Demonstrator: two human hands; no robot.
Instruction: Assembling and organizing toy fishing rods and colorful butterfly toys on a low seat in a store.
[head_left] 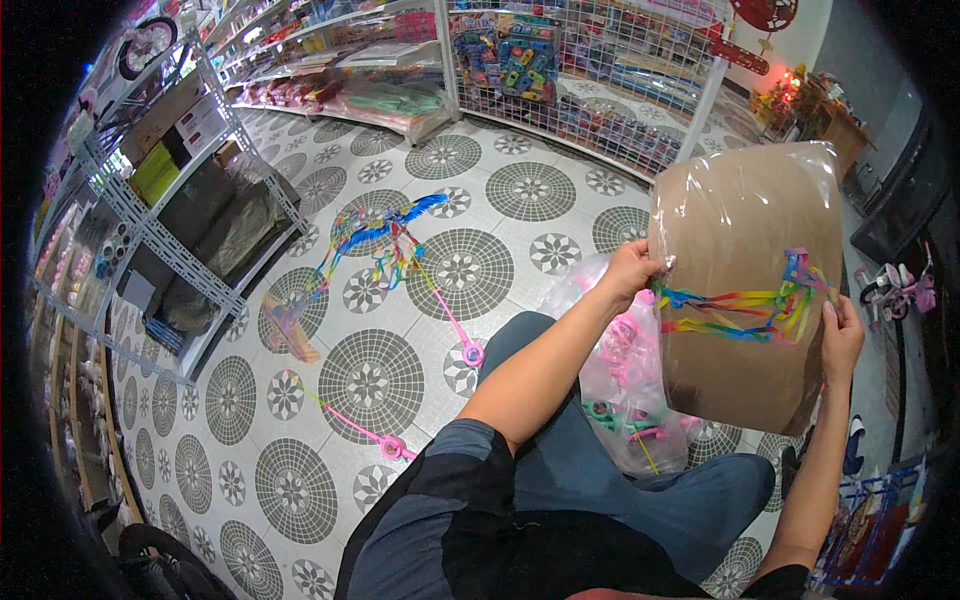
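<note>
A large brown cardboard sheet [745, 220] in shiny clear plastic is held up at the right, slightly bowed. My left hand [633, 273] is closed on its left edge. On its right edge my right hand [842, 343] is closed too, thumb over the front. Rainbow-coloured ribbons [735, 325] stretch across its front between my hands; whether they lie inside or outside the plastic I cannot tell. Below it, by my legs, a clear plastic bag [625, 380] holds several pink and green plastic pieces.
On the tiled floor to the left lie a blue bird-shaped toy [385, 225] with coloured streamers, a pink wand [470, 350] and another pink wand [392, 446]. Metal shelving [160, 220] stands at the left. A wire-mesh rack [610, 110] of toys is ahead, and a pink wheeled toy [905, 290] at the far right.
</note>
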